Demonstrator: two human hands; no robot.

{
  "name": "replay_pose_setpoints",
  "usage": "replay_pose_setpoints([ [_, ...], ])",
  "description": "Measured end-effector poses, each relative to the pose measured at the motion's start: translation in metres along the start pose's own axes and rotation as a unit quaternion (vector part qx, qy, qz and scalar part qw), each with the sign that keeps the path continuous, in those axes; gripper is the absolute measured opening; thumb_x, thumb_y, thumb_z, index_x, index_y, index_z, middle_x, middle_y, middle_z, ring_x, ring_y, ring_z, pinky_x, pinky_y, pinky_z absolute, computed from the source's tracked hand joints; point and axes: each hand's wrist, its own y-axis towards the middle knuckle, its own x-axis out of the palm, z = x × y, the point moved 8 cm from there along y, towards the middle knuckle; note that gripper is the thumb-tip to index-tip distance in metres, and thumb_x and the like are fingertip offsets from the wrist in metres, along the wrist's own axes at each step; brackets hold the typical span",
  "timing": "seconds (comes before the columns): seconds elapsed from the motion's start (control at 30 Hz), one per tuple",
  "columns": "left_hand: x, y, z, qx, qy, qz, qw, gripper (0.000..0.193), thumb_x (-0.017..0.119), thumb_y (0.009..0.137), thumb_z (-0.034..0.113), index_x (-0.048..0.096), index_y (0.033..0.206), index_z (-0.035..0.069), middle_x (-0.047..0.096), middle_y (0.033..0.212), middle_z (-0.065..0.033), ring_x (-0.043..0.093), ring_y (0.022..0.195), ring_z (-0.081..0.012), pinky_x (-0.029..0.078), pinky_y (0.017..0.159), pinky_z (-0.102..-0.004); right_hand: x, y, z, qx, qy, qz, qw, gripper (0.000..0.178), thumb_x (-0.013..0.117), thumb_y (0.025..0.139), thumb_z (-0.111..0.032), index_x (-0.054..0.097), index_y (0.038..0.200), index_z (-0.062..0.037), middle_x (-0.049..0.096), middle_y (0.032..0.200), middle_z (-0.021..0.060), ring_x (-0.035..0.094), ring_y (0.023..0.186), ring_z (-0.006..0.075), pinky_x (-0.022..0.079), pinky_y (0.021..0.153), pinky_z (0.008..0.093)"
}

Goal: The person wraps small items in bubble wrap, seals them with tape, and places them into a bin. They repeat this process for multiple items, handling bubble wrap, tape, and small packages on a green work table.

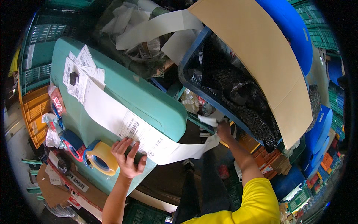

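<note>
A long strip of printed labels (106, 114) runs across the green plastic lid (123, 86) and over its right edge. My left hand (128, 158) rests at the near edge of the strip, fingers spread and slightly bent, gripping nothing. Beyond the lid, my right hand (224, 131) is closed at the strip's far end, though its fingertips are partly hidden. A small white piece (207, 120) is beside that hand. More printed labels (87, 61) lie bunched at the strip's other end, with a dark round thing on them.
Rolls of yellowish tape (100, 158) and blue tape (74, 142) sit on the lid's left side. Past the lid stands a blue bin (192, 56) of black plastic wrap, with a large cardboard sheet (257, 56) leaning over it. Orange crates (35, 115) stand at the left.
</note>
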Motion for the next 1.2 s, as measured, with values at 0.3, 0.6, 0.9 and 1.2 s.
replay_pose_setpoints([
  [0.3, 0.000, -0.001, -0.001, -0.009, -0.009, 0.007, 1.000, 0.046, 0.056, 0.095, 0.041, 0.059, 0.129, 0.010, 0.053, 0.130, -0.0149, 0.052, 0.119, -0.0349, 0.038, 0.100, -0.0525, 0.056, 0.133, -0.066, 0.022, 0.829, -0.056, 0.555, 0.051, 0.052, 0.102, -0.042, 0.048, 0.139, -0.0066, 0.057, 0.133, 0.0167, 0.063, 0.114, 0.0287, 0.050, 0.097, 0.0419],
  [0.6, 0.000, -0.007, -0.003, -0.027, -0.005, -0.001, 1.000, 0.044, 0.056, 0.095, 0.043, 0.059, 0.127, 0.012, 0.053, 0.129, -0.0142, 0.050, 0.120, -0.0342, 0.038, 0.101, -0.0529, 0.114, 0.091, 0.021, 0.210, 0.199, -0.053, 0.956, 0.052, 0.061, 0.092, -0.032, 0.054, 0.136, -0.0043, 0.065, 0.126, 0.0146, 0.067, 0.104, 0.0304, 0.052, 0.091, 0.0475],
  [0.9, -0.003, -0.003, -0.001, -0.033, -0.003, 0.017, 0.999, 0.040, 0.057, 0.094, 0.042, 0.062, 0.122, 0.013, 0.055, 0.126, -0.0121, 0.053, 0.118, -0.0321, 0.038, 0.101, -0.0503, 0.130, 0.100, 0.011, 0.256, 0.375, -0.045, 0.890, 0.051, 0.063, 0.090, -0.035, 0.055, 0.132, -0.0059, 0.062, 0.124, 0.0149, 0.063, 0.108, 0.0322, 0.049, 0.093, 0.0469],
  [1.2, -0.006, 0.006, 0.002, -0.034, -0.024, 0.033, 0.999, 0.042, 0.063, 0.089, 0.037, 0.065, 0.122, 0.011, 0.058, 0.127, -0.0115, 0.056, 0.119, -0.0308, 0.038, 0.101, -0.0490, 0.126, 0.101, 0.002, 0.267, 0.430, -0.057, 0.860, 0.051, 0.061, 0.091, -0.038, 0.051, 0.130, -0.0075, 0.058, 0.123, 0.0139, 0.059, 0.107, 0.0330, 0.045, 0.091, 0.0485],
])
